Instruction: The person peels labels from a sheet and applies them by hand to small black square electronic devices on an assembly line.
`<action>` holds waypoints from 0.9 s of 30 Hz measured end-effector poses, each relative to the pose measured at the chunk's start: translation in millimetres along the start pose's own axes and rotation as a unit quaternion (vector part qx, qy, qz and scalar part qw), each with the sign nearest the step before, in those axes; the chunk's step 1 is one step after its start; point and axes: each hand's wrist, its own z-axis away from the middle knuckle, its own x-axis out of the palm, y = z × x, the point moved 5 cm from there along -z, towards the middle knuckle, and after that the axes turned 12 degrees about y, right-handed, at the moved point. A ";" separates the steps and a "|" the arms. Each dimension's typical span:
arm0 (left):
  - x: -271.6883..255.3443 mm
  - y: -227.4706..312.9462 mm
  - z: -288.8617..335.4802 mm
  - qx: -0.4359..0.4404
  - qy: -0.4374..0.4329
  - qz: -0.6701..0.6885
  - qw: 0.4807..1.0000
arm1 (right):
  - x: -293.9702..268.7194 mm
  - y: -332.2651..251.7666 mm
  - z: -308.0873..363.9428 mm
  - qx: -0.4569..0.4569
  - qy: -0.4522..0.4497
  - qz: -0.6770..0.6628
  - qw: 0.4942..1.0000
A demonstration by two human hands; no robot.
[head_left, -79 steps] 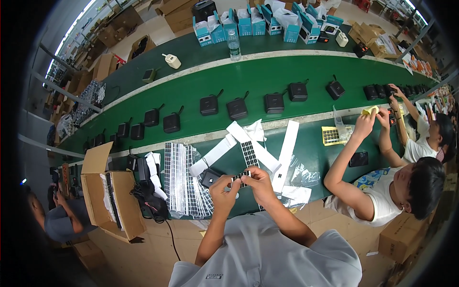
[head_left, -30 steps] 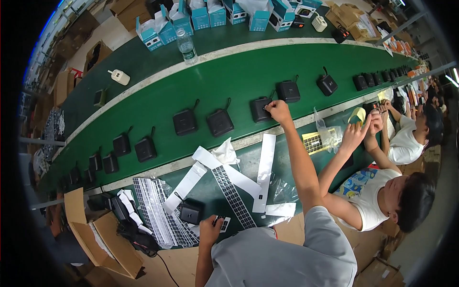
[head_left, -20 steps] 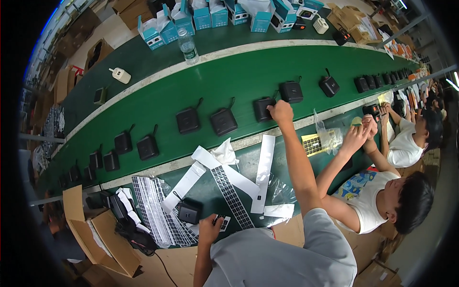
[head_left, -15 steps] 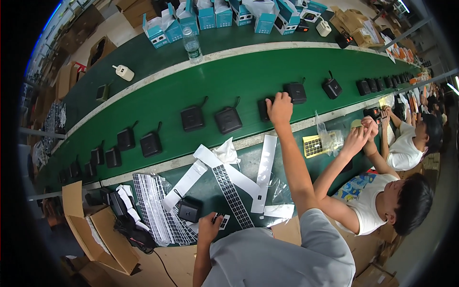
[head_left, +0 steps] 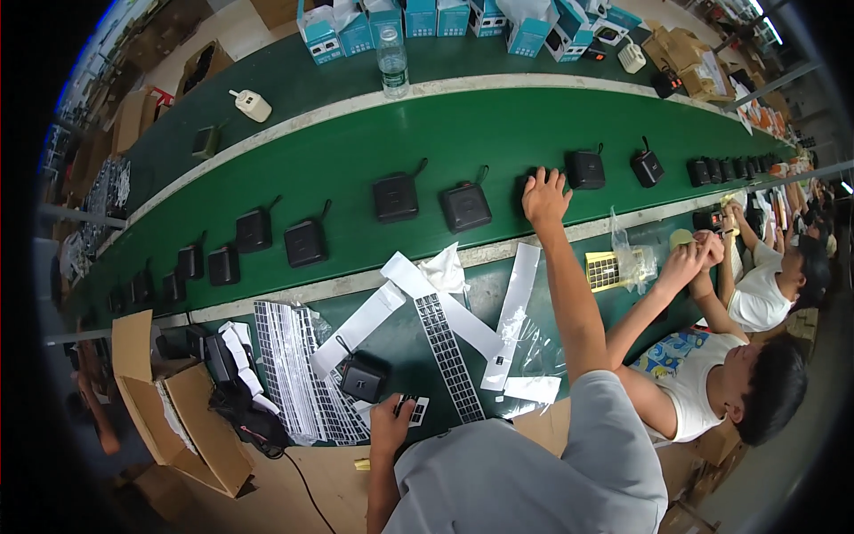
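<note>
At the near edge of the bench, my left hand (head_left: 390,425) pinches a small white sheet with black labels (head_left: 418,411). Beside it lies a black boxy device (head_left: 363,377) with a cord loop. My right arm stretches over the green conveyor belt (head_left: 516,120), where my right hand (head_left: 545,200) has its fingers over another black boxy device (head_left: 523,189), mostly hidden beneath them. More such devices with wrist straps line the belt, among them one (head_left: 584,169) just right of that hand and one (head_left: 466,207) to its left.
Strips of label sheets (head_left: 289,374) and white backing paper (head_left: 514,316) cover the bench. An open cardboard box (head_left: 200,427) stands at the left. Beyond the belt are a water bottle (head_left: 392,67) and blue boxes (head_left: 534,31). A co-worker (head_left: 703,392) sits close on my right.
The view has shifted, so the scene sits further right in it. My right hand has come further over the device on the belt. My left hand still holds the label sheet.
</note>
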 end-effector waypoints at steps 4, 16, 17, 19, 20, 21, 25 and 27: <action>-11.5 -2.2 4.5 -0.007 0.044 0.062 0.997 | -32.4 -25.6 -6.6 -0.097 0.058 0.023 0.993; -33.4 28.4 -19.5 0.070 0.151 0.093 0.982 | -233.7 -168.6 213.4 -0.270 -0.432 -0.513 0.690; -33.2 37.5 -20.5 0.103 0.152 0.088 0.979 | -236.0 -168.4 214.4 -0.284 -0.418 -0.512 0.695; -28.0 43.2 -23.1 0.122 0.143 0.088 0.978 | -236.3 -165.3 214.8 -0.317 -0.388 -0.488 0.714; -24.8 46.4 -25.3 0.140 0.139 0.085 0.977 | -234.3 -163.5 215.7 -0.313 -0.387 -0.485 0.719; -20.9 47.9 -28.4 0.143 0.133 0.088 0.977 | -231.8 -162.1 215.7 -0.326 -0.369 -0.462 0.738; -5.8 10.8 -45.3 0.016 0.150 0.167 0.974 | -211.6 -150.3 202.8 -0.253 -0.349 -0.490 0.758; -2.0 -13.7 -59.5 -0.068 0.152 0.271 0.948 | -158.8 -126.5 172.6 -0.098 -0.326 -0.524 0.780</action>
